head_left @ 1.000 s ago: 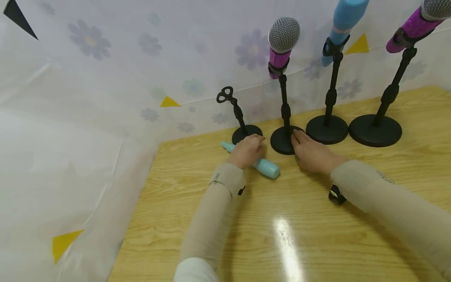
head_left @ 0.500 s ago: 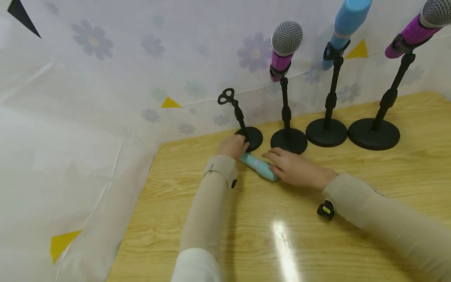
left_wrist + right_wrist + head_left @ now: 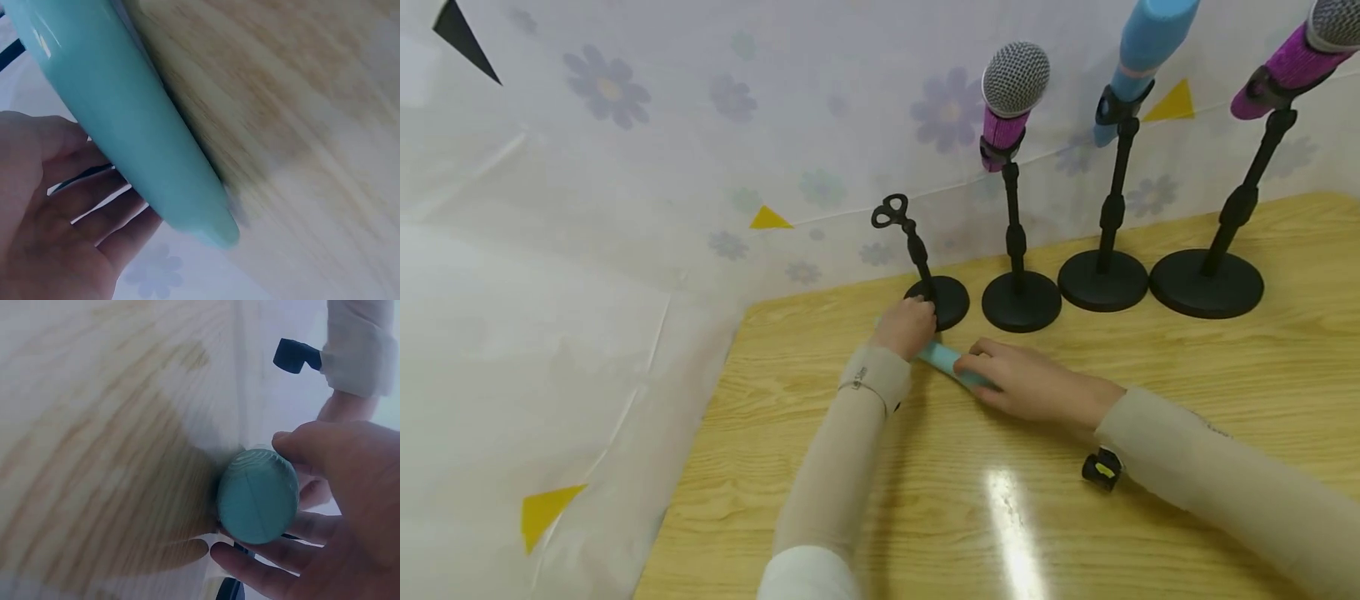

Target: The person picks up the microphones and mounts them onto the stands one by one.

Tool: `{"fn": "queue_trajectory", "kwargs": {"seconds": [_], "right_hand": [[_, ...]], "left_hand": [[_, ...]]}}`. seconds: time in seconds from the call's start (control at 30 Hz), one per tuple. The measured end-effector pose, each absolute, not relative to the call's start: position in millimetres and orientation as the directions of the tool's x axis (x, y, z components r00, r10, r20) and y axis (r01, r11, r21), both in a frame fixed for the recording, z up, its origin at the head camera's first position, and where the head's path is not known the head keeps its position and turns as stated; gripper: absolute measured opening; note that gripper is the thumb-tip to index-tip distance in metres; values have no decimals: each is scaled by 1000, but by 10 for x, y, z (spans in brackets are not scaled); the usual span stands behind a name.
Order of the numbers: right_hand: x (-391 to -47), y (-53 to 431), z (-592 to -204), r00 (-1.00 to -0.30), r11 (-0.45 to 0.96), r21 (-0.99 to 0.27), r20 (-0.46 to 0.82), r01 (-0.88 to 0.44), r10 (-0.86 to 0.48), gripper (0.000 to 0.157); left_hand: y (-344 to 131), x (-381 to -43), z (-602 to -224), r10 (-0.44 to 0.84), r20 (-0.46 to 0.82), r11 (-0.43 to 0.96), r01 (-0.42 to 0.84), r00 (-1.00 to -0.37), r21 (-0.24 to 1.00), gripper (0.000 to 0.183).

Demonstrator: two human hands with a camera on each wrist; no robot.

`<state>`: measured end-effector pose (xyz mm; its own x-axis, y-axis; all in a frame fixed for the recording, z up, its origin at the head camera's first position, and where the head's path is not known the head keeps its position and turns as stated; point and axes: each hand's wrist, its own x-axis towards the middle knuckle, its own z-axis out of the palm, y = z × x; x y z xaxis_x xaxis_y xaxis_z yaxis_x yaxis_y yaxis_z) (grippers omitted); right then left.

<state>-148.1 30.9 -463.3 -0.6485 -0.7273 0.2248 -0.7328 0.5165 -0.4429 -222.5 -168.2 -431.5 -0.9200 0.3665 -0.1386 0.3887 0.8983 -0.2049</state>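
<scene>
A teal club-shaped object (image 3: pixel 942 356) with a wide rounded end and a tapering tip lies on the table. My right hand (image 3: pixel 1026 383) holds its thick end, thumb at one side and fingers at the other; the right wrist view shows that round end (image 3: pixel 257 495) head-on. My left hand (image 3: pixel 907 325) is by the narrow end, fingertips at the near edge of an unloaded black microphone stand's base (image 3: pixel 950 302). In the left wrist view the left fingers (image 3: pixel 103 209) look extended behind the teal object; their tips are hidden.
To the right stand three more black stands. They carry a purple microphone (image 3: pixel 1013 83), a blue club-shaped object (image 3: pixel 1153 42) and another purple microphone (image 3: pixel 1296 62). Behind the wooden table (image 3: pixel 790 433) hangs a flowered white sheet (image 3: pixel 647 192).
My right hand has left the second stand's base and come to the teal object's thick end. My left hand has moved off the object's middle to the leftmost base, which sits slightly nearer.
</scene>
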Motion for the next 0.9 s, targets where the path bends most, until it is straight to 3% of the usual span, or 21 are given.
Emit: {"fn": "queue_trajectory", "kwargs": {"seconds": [0.3, 0.6, 0.77, 0.9], "right_hand": [[-1247, 613, -4593, -698, 582, -428, 188, -691, -691, 21], [-1056, 762, -4630, -711, 567, -505, 145, -651, -688, 31], [-964, 734, -4641, -691, 522, -557, 138, -646, -709, 32], [-889, 682, -4650, -669, 481, -565, 178, -670, -722, 31]], "left_hand": [[-1771, -1972, -4326, 455, -140, 867, 474, -879, -153, 36], [-1730, -1616, -4421, 522, -112, 839, 533, -845, -107, 44], [-1681, -1322, -4410, 544, -140, 829, 556, -827, -65, 53], [-1635, -1104, -4401, 620, -146, 776, 630, -771, -27, 56]]}}
